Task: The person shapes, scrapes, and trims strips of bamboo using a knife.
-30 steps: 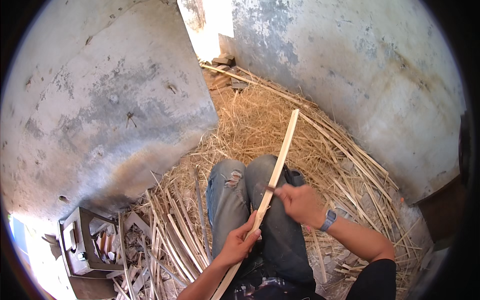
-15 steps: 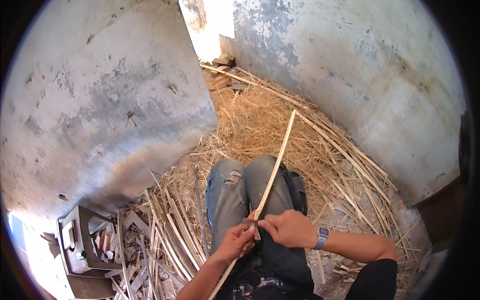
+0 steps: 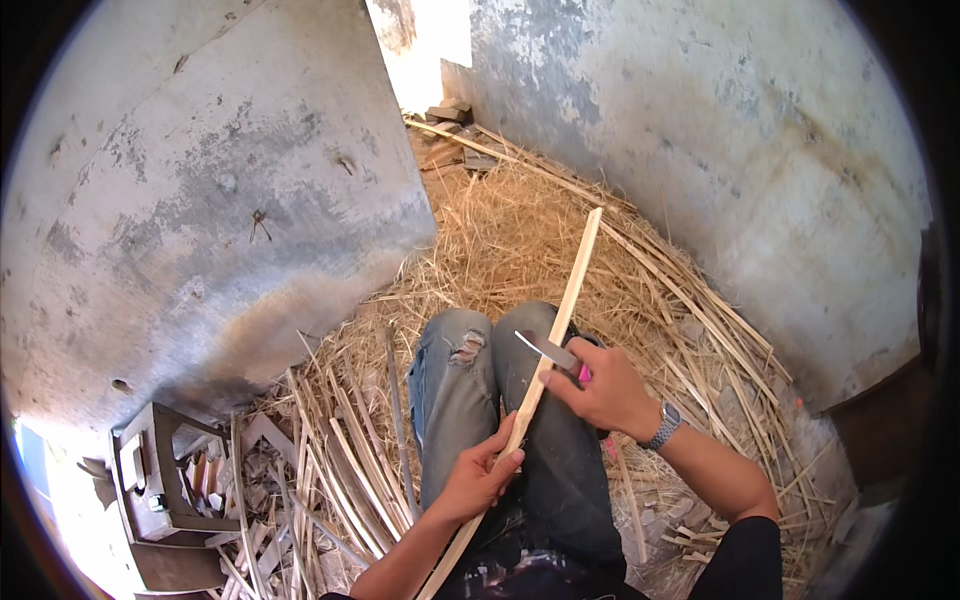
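Note:
A long pale wooden strip (image 3: pixel 574 285), likely split bamboo, slants across my lap, its far tip beyond my knees and its near end running under my left forearm. My left hand (image 3: pixel 484 470) is closed round the strip near its middle, thumb on top. Farther up the strip, my right hand (image 3: pixel 607 392) grips a knife (image 3: pixel 546 349) whose handle shows a bit of pink. The curved blade crosses the strip and points to the left. My right thumb presses against the strip's edge. The fingers wrapped round the handle are partly hidden.
Thin shavings (image 3: pixel 490 230) cover the floor ahead. Long strips (image 3: pixel 690 290) lie along the right wall (image 3: pixel 720 150), and more strips (image 3: pixel 345 460) lean at my left. A metal-framed box (image 3: pixel 165 500) stands at the lower left beside the left wall (image 3: pixel 220 190). Bricks (image 3: pixel 448 112) sit at the far gap.
My right hand has moved away from my left hand, up and right along the strip, bringing the knife blade into plain sight. The strip has turned slightly, showing a broader face.

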Available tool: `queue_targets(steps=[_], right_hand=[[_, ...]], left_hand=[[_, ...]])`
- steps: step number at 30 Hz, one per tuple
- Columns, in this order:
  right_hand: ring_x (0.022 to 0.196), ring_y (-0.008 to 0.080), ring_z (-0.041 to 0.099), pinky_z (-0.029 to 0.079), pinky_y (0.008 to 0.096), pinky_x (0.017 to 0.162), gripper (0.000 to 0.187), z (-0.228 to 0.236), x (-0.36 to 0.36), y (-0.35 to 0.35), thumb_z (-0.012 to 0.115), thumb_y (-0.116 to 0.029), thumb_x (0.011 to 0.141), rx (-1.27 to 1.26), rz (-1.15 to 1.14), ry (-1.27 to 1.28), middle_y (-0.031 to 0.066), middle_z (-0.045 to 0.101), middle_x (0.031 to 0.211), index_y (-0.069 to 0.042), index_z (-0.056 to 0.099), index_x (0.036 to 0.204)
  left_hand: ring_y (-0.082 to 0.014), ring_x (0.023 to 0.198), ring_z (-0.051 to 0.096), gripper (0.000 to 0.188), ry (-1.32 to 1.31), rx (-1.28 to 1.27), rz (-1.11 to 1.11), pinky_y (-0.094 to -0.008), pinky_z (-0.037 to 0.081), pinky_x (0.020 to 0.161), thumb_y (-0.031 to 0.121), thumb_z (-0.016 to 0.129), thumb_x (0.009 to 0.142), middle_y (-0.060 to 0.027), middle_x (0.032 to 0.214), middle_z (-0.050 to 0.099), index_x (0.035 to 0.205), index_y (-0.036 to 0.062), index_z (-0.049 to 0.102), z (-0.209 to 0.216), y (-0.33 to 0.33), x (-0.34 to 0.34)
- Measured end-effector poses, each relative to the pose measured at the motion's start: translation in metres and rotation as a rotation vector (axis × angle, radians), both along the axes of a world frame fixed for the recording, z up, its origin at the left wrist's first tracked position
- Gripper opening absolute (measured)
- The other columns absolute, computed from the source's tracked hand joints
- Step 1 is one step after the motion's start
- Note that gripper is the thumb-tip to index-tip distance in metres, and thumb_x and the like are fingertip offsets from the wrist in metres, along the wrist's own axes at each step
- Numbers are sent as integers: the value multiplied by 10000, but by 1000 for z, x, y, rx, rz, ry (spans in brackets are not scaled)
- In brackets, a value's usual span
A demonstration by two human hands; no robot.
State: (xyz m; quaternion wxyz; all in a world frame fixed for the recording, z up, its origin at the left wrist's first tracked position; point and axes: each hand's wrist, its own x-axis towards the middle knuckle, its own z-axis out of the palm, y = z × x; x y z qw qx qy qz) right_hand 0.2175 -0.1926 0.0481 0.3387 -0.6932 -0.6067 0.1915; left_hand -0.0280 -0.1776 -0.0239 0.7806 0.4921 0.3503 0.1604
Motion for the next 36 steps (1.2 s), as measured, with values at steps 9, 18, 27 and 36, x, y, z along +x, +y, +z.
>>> queue_targets(steps=[9,18,27,36], right_hand=[[583,308,675,528,395,544,285,-35,-14,-15,769,-231,831,122,201,-8,104,667,659,-106,738,1085],[641,400,654,513,459,581,249,7,-10,-9,683,-308,930,66,38,13,176,616,639,-63,656,968],[559,376,575,436,471,539,219,-37,88,62,587,-271,1021,293,-171,-290,183,582,635,-129,720,1120],[544,312,586,435,429,517,342,-23,114,94,638,-170,954,361,-164,-335,141,639,669,-237,721,1279]], left_hand=[[-31,553,438,625,73,83,-2,-202,375,483,295,631,1043,60,715,522,1601,202,365,-9,-2,5],[-77,405,314,509,-325,-446,-36,-218,271,355,363,419,1114,23,561,344,1597,230,328,-4,15,-10],[-66,405,292,529,-319,-647,-110,-213,253,349,495,478,1066,43,545,324,1543,308,344,-20,-3,-34],[-73,435,285,553,-234,-477,-81,-209,275,387,422,447,1098,37,554,304,1609,283,290,-14,-18,-35]])
